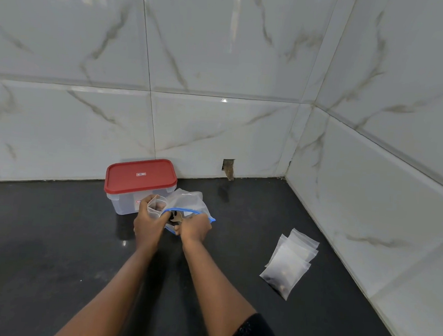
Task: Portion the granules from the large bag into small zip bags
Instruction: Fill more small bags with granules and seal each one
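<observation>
Before the red-lidded container (141, 180), my left hand (147, 225) clamps a small zip bag (155, 207); my right hand (195, 228) pinches the large bag (186, 200) at its rim.

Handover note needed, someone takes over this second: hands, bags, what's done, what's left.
Left hand: grips an open small zip bag at the large bag's mouth.
Right hand: pinches the blue-zipped rim of the large bag.
Pile of small zip bags lies on the counter to the right; the front one holds granules.
Red-lidded container stands behind the hands, lid on.
Done: at least one bag portioned.
Left: fill and seal the held bag; others in the pile unclear.
</observation>
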Available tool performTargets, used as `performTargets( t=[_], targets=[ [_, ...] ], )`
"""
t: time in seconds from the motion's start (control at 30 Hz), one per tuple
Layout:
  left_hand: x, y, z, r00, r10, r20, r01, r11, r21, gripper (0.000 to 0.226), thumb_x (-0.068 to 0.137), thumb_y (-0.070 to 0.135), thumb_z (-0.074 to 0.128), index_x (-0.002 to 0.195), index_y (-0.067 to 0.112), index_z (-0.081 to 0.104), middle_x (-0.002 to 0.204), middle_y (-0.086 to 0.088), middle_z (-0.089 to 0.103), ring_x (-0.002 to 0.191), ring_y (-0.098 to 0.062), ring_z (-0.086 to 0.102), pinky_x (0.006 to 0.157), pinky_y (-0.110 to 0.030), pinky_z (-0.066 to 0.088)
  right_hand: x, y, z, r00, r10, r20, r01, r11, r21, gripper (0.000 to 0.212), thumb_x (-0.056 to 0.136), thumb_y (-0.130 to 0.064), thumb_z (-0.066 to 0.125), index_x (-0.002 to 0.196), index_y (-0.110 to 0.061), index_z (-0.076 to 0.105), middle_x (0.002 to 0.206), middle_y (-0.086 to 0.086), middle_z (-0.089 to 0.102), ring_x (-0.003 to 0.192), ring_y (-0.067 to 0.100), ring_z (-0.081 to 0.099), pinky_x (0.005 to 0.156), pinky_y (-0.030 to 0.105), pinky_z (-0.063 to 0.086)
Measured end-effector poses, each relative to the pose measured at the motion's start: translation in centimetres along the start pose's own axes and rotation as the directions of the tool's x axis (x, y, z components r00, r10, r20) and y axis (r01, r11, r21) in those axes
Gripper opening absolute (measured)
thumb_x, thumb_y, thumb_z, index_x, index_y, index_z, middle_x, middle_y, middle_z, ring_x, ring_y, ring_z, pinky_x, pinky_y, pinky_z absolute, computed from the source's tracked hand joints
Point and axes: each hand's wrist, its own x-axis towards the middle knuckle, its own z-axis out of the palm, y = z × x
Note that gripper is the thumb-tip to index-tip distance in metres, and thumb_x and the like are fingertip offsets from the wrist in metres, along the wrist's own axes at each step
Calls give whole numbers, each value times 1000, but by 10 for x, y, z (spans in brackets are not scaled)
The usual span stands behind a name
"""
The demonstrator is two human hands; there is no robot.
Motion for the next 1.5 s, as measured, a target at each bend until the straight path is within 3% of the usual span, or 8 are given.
performTargets(
  t=[0.23, 0.43, 0.67, 1.0, 1.1, 1.23, 1.37, 1.5],
  targets=[
    [1, -1, -3, 1000, 4, 2, -4, 1000, 2, 49, 78, 12, 71, 122, 20, 51, 102, 1, 59, 97, -21, 57, 87, -41, 49, 3, 2, 3, 998, 25, -52, -20, 996, 87, 21, 95, -1, 42, 106, 3, 59, 88, 11, 60, 46, 10, 53, 39, 18, 46],
    [1, 0, -3, 1000, 15, -4, -15, 1000, 8, 48, 78, 11, 70, 122, 19, 51, 107, -2, 60, 97, -20, 57, 87, -40, 49, 4, 1, 3, 999, 48, 20, -49, 997, 55, 26, 95, 1, 37, 112, 5, 57, 100, 20, 66, 43, 8, 53, 30, 11, 38],
    [-2, -1, -3, 1000, 11, 3, -12, 1000, 13, 49, 77, 9, 71, 121, 20, 52, 107, -3, 61, 97, -20, 57, 86, -38, 48, 9, 3, 9, 991, 136, 3, -133, 968, 212, 32, 93, 5, 32, 110, 7, 59, 71, 11, 57, 25, 6, 48, 27, 12, 34],
    [-4, -1, -2, 999, 28, 30, -28, 999, 16, 48, 76, 10, 72, 118, 23, 52, 102, 0, 59, 96, -21, 58, 86, -39, 49, 10, 5, 10, 984, 175, -43, -151, 928, 340, 34, 93, 4, 30, 109, 7, 59, 82, 17, 62, 42, 16, 54, 28, 12, 34],
    [-4, 0, -2, 999, 37, 34, -38, 999, 18, 48, 77, 9, 71, 119, 22, 52, 105, -1, 60, 95, -20, 57, 86, -38, 48, 9, 3, 8, 983, 183, -28, -165, 936, 312, 34, 95, 4, 28, 110, 6, 58, 82, 18, 62, 31, 11, 51, 28, 11, 33],
    [-5, 1, -1, 999, 31, 39, -32, 999, 19, 48, 77, 9, 71, 119, 23, 51, 104, -1, 60, 96, -21, 57, 88, -40, 49, 8, 2, 5, 984, 179, 0, -170, 935, 310, 33, 96, 2, 31, 117, 7, 56, 93, 20, 62, 49, 13, 53, 28, 11, 36],
    [-6, 1, -1, 1000, 24, 18, -24, 999, 27, 48, 77, 10, 71, 119, 24, 52, 102, 2, 58, 97, -21, 57, 90, -43, 48, 4, 1, 1, 982, 185, -47, -163, 941, 298, 36, 93, 3, 26, 111, 5, 57, 80, 19, 61, 25, 7, 46, 29, 12, 34],
    [-8, 5, 3, 1000, 24, 9, -24, 999, 30, 48, 77, 12, 71, 119, 22, 52, 104, -1, 60, 99, -24, 58, 89, -42, 48, -3, -3, -10, 985, 159, -65, -138, 958, 250, 33, 94, 3, 28, 110, 2, 57, 87, 18, 64, 35, 9, 50, 28, 12, 35]
  ],
)
